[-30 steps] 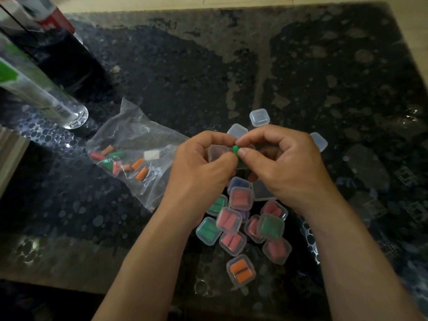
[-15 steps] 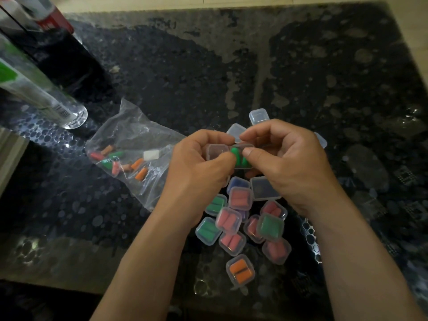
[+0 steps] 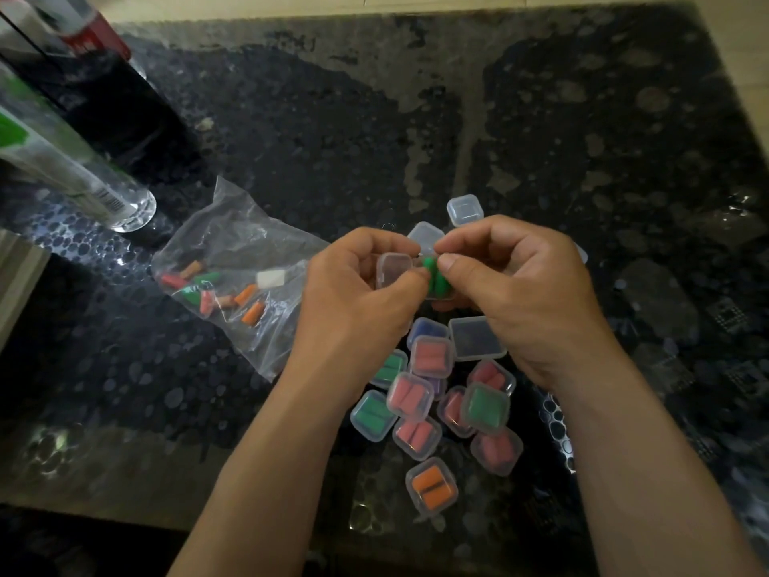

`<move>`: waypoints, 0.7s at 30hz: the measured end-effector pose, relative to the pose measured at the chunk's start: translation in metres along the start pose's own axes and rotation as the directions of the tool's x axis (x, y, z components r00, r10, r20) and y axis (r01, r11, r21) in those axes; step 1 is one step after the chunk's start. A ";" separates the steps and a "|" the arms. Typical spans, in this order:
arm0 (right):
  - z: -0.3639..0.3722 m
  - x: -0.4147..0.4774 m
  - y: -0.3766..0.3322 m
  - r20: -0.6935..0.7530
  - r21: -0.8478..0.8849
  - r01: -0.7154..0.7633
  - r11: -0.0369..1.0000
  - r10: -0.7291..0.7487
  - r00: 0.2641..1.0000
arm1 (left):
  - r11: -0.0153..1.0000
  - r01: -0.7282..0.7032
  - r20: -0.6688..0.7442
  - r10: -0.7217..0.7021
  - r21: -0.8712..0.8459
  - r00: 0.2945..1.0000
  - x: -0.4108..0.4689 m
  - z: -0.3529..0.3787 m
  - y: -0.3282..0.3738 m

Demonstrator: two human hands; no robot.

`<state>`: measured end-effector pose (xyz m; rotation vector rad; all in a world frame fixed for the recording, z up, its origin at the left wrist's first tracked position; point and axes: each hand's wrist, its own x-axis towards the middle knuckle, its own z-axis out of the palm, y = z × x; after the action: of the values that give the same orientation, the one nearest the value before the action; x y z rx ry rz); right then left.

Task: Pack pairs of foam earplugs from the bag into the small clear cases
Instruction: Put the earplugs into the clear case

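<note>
Centrally, over the dark mottled surface (image 3: pixel 603 160), the left hand (image 3: pixel 353 310) pinches a small clear case (image 3: pixel 393 271) that stands hinged open, lid to the left, while the right hand (image 3: pixel 524 293) pinches the two green earplugs (image 3: pixel 435 280) seated side by side in its base; both grips are narrow, thumb against forefinger. Left of the hands the clear bag (image 3: pixel 249 243) lies on the surface, holding loose orange, red and green plugs and one white piece. Closed filled cases (image 3: pixel 410 397), showing pink, green, orange and blue foam, cluster beneath the wrists, and empty cases (image 3: pixel 465 210) lie just beyond the hands
</note>
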<state>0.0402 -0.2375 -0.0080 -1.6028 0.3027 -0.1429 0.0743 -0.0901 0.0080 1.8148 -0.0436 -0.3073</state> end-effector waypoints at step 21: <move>0.001 0.003 0.005 -0.047 0.028 -0.014 1.000 0.015 0.999 | 0.958 -0.165 0.005 0.169 0.235 0.986 -0.004 0.006 0.002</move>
<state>0.0426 -0.2378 -0.0135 -1.5708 0.3470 -0.1734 0.0689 -0.0958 0.0089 2.0328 -0.2302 -0.1733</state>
